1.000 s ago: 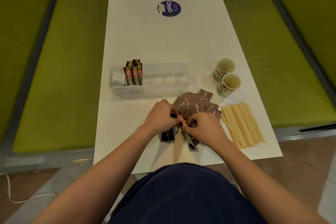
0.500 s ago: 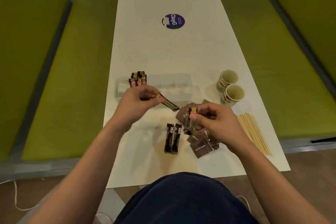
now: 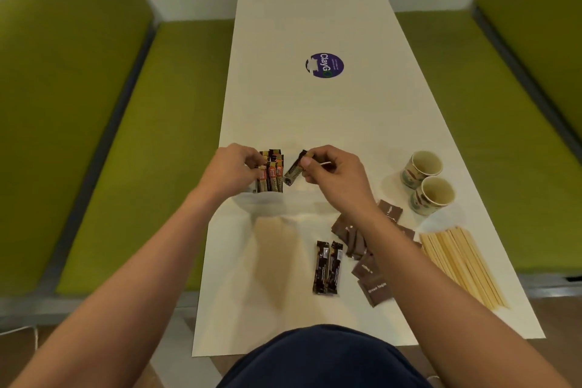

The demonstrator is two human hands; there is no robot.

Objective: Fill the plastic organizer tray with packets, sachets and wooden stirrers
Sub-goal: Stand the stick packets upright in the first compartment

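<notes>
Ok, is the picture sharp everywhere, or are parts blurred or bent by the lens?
Head view, centre: print on the round purple sticker and the brown paper sachets is readable. Head view, nearer: the clear plastic organizer tray fades into the white table, with a tan smear on its near side. Head view, edges: the green benches blur at left; the wide lens tapers the table.

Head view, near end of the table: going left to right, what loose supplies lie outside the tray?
Two dark stick sachets → brown sugar packets → wooden stirrers.
</notes>
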